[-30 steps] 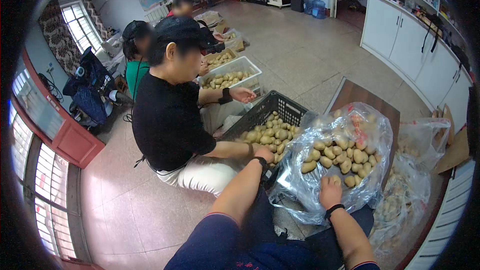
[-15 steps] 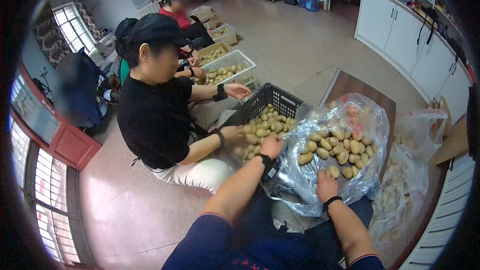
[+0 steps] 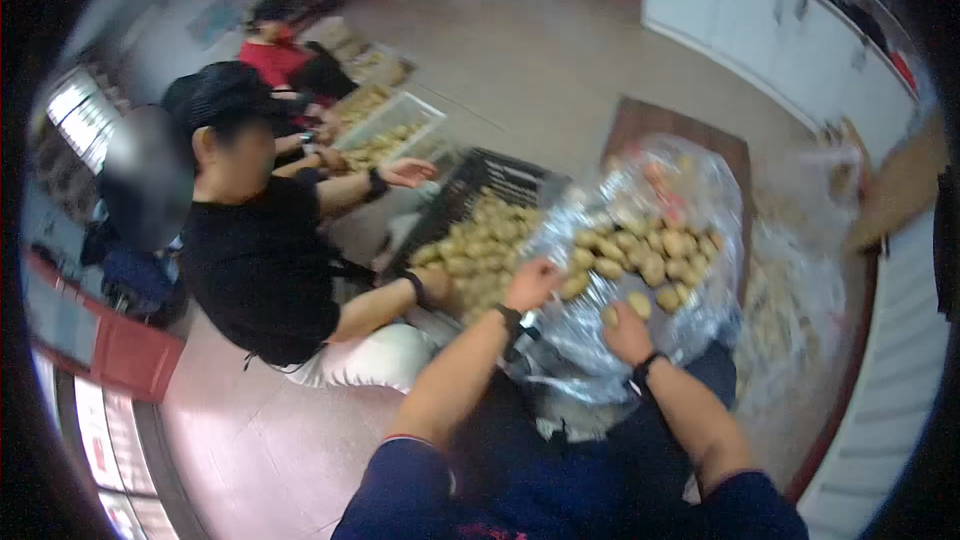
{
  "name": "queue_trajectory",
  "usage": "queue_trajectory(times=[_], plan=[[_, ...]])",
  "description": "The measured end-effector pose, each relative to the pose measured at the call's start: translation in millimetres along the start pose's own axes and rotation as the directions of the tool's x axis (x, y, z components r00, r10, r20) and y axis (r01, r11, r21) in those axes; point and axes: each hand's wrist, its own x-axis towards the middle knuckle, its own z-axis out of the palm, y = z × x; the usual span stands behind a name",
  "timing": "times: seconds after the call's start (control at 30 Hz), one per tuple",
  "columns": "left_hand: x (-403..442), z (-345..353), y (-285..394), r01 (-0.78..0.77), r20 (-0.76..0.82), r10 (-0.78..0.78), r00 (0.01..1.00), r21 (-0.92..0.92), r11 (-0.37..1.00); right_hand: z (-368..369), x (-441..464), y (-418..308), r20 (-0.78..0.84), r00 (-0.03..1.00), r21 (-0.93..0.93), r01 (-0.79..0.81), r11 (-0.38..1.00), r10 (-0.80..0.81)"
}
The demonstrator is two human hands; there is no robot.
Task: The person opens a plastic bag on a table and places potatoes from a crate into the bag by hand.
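My right hand (image 3: 628, 335) is closed on a potato (image 3: 638, 303) at the near side of a clear plastic bag (image 3: 690, 165). Inside the opened bag lies a heap of pale brown potatoes (image 3: 650, 265). Over the bag's left edge, next to the black crate, my left hand (image 3: 535, 285) has loosely bent fingers and no potato visible in it; motion blurs it. Several potatoes (image 3: 480, 250) fill the black plastic crate (image 3: 515, 170). Both my wrists wear black bands.
A person in black (image 3: 270, 250) sits left of the crate, one hand (image 3: 410, 172) raised, the other among its potatoes. Behind are a white crate (image 3: 425, 115) and more people. A brown board (image 3: 685, 125) lies under the bag; another plastic bag (image 3: 790, 310) stands right.
My head view has shifted, blurring the picture. My left hand has moved from the crate towards the bag's left edge. My right hand has lifted a potato near the bag's front.
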Motion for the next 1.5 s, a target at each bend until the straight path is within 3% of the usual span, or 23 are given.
queue_trajectory(times=[0.07,0.13,0.23,0.3,0.47,0.53,0.6,0.63,0.7,0.73,0.77,0.83,0.9,0.97,1.0,1.07,1.2,1.33,1.47,1.5], plan=[[8,4,-13,0.041,0.067,-0.036,0.997,-0.071,0.997,-1,5,1,0.045,0.990,0.202,-0.141,0.969,0.135],[2,7,-7,0.121,0.138,-0.101,0.985,-0.142,0.983,20,16,22,0.029,0.992,0.318,-0.125,0.940,0.122],[-11,9,20,0.211,0.207,-0.187,0.960,-0.100,0.972,-25,15,-39,0.068,0.990,0.210,-0.135,0.968,0.123],[-15,12,25,0.244,0.265,-0.201,0.943,-0.142,0.959,-41,17,-69,0.375,0.919,0.542,-0.325,0.775,0.123],[-19,12,35,0.367,0.432,-0.245,0.868,-0.226,0.903,-15,23,-66,0.269,0.959,0.472,-0.216,0.854,0.094],[-18,9,36,0.428,0.601,-0.179,0.779,-0.301,0.852,-9,26,-70,0.232,0.972,0.455,-0.124,0.882,0.017],[-6,9,12,0.392,0.576,-0.154,0.802,-0.314,0.865,-9,23,-68,0.124,0.990,0.483,0.002,0.876,-0.071],[-3,9,4,0.364,0.577,-0.124,0.807,-0.320,0.875,-10,22,-61,0.104,0.982,0.391,0.105,0.914,-0.157],[-8,10,7,0.359,0.519,-0.127,0.845,-0.374,0.855,-21,21,-63,0.148,0.984,0.347,0.038,0.937,-0.095],[-9,10,9,0.352,0.482,-0.121,0.868,-0.423,0.835,-33,21,-72,0.215,0.975,0.384,-0.131,0.914,0.049],[-7,9,10,0.334,0.468,-0.107,0.877,-0.435,0.836,-30,18,-66,0.025,0.999,0.306,0.019,0.952,-0.028],[-6,1,12,0.318,0.439,-0.080,0.895,-0.502,0.805,-26,21,-45,-0.130,0.977,0.080,0.178,0.981,-0.167],[-1,-3,9,0.265,0.344,-0.066,0.937,-0.574,0.775,-31,18,-35,-0.178,0.970,-0.134,0.142,0.981,-0.165],[5,-12,3,0.238,0.291,-0.067,0.954,-0.607,0.758,-35,15,-28,-0.245,0.961,-0.233,0.073,0.970,-0.131],[7,-15,-2,0.232,0.248,-0.088,0.965,-0.643,0.730,-35,15,-25,-0.245,0.958,-0.228,0.089,0.970,-0.146],[8,-24,-3,0.224,0.201,-0.117,0.973,-0.676,0.702,-34,14,-14,-0.209,0.978,-0.269,-0.038,0.962,-0.020],[27,-37,-29,0.209,0.119,-0.182,0.976,-0.741,0.638,-21,8,4,-0.224,0.975,-0.282,-0.071,0.957,0.006],[19,-50,-33,0.181,-0.049,-0.285,0.957,-0.667,0.723,-13,6,7,-0.147,0.985,-0.335,-0.136,0.932,0.091],[53,-66,-104,0.188,-0.015,-0.264,0.964,-0.664,0.723,-9,6,12,-0.087,0.994,-0.354,-0.092,0.931,0.066],[63,-71,-134,-0.123,-0.144,0.081,0.986,-0.316,0.941,-9,4,9,-0.084,0.994,-0.372,-0.098,0.923,0.072]])
